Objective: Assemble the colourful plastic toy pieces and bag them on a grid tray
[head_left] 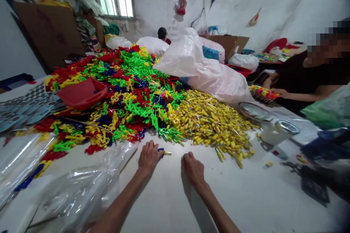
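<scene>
While the pale, smooth counter [164, 200] lies bare between the forearms, a crumpled clear plastic bag [90, 184] spreads beside the left arm and could snag a sleeve-less wrist or drag pieces if that arm swung outward. The left hand [150, 158] pinches a small blue plastic piece with a clear-and-yellow tubular end [165, 153] just above or against the counter; a loose thumb grip could let it slip. The right hand [193, 169] has its fingers curled together, and whether anything sits inside them cannot be told.

Just beyond, a slumped pile of small yellow tubes [213, 123] touches a tangled heap of red, green, blue and yellow plastic pieces [128, 94]. Tugging one piece might pull hooked neighbours loose, or send tubes rolling. A shallow red plastic scoop [82, 94] rests tilted on the heap and could slide if its support shifted. A bulky white plastic sack [210, 80] slumps behind the tubes; farther right, a co-worker's hand [284, 94] holds brightly coloured pieces.
</scene>
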Tool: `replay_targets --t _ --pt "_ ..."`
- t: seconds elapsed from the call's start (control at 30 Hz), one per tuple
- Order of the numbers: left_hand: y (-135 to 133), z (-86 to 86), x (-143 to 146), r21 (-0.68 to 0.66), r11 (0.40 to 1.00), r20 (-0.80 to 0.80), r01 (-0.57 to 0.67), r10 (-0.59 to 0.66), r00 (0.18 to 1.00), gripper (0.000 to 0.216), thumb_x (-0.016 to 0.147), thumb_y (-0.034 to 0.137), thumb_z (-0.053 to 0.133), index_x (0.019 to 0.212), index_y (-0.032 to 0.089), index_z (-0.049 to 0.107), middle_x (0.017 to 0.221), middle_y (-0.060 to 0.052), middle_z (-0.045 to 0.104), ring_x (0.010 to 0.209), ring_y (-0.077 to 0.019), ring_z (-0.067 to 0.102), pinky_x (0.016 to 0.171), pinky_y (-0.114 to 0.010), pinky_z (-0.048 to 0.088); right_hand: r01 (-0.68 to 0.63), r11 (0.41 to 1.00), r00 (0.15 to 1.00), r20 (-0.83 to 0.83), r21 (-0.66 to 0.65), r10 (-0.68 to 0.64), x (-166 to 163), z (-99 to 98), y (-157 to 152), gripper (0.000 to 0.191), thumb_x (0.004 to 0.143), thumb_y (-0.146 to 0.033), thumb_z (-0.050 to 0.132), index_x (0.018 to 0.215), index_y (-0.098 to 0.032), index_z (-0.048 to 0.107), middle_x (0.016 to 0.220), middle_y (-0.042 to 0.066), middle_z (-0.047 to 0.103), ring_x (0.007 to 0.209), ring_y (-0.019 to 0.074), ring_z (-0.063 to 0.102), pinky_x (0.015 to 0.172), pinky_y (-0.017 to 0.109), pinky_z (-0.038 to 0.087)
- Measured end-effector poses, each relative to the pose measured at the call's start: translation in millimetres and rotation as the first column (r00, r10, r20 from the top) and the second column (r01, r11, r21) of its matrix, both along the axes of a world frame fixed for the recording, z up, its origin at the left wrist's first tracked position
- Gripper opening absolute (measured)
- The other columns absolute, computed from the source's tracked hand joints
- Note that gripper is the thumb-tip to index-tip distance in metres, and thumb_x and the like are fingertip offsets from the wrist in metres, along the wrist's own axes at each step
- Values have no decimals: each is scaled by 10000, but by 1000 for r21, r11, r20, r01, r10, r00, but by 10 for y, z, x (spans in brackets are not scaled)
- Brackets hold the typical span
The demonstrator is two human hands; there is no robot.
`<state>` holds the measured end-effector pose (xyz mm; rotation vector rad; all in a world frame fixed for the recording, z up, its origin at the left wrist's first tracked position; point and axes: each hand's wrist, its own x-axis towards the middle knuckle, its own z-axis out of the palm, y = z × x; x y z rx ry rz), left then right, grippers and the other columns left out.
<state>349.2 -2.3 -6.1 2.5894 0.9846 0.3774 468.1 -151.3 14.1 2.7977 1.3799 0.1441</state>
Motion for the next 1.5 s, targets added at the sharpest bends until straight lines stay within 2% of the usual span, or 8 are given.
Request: replay_targets --t 0.2,0.5,0.63,0.73,0.9,1.13,1.33,1.5 --pt "104 -54 -288 106 994 50 -39 34 998 477 876 404 404 1291 171 431 1335 -144 440 1223 -273 409 1009 -427 340 -21 1000 1000 20 21 21 17 -65 416 184 903 -220 407 844 -163 572 898 45 597 597 102 551 472 251 167" --pt "380 -196 -1317 420 844 -184 334 -281 942 415 850 81 388 1251 149 469 1320 -143 487 1254 -229 407 1093 -458 185 26 989 982 183 148 -53 66 -251 297 264 917 -307 393 837 -135 576 867 39 570 534 73 464 460 224 128" --pt "401 -4 -1593 514 857 -110 21 41 993 649 810 110 476 1403 240 248 1452 -139 305 1325 -302 278 1054 -561 178 45 990 976 205 132 -72 44 -218 322 260 910 -326 403 860 -138 575 901 44 581 544 86 486 450 224 144" --pt "367 25 -1670 463 844 -84 -270 346 935 799 746 176 577 1431 206 168 1358 -177 423 1210 -311 431 1007 -489 304 69 993 979 183 98 -86 42 -203 320 296 914 -360 372 872 -148 573 914 59 593 554 126 530 433 230 184" --pt "329 150 -1714 433 869 -55 -239 290 956 741 766 63 482 1425 248 196 1005 -69 628 888 -180 580 844 -304 429 106 991 986 120 75 -115 52 -176 344 338 918 -390 323 905 -165 574 942 89 600 620 195 598 418 251 248" --pt "555 570 -2115 431 787 97 -441 445 890 630 828 94 387 1408 291 244 1244 -92 539 1087 -229 519 942 -341 378 89 993 988 117 72 -97 20 -130 335 326 922 -376 313 871 -165 556 949 69 604 654 182 607 439 250 255" --pt "1136 328 -2245 366 800 -150 -475 555 818 608 798 35 316 1389 179 319 1216 -209 543 1083 -322 532 920 -516 391 60 987 994 77 149 -72 17 -131 298 302 923 -355 322 862 -173 556 971 63 593 655 158 599 468 251 281" --pt "1224 184 -1723 409 778 -54 -476 542 839 541 817 57 314 1352 118 373 1455 -223 248 1349 -364 194 1014 -647 155 49 973 997 42 226 -60 71 -217 275 280 924 -334 321 852 -185 547 882 36 576 630 142 600 449 230 287"
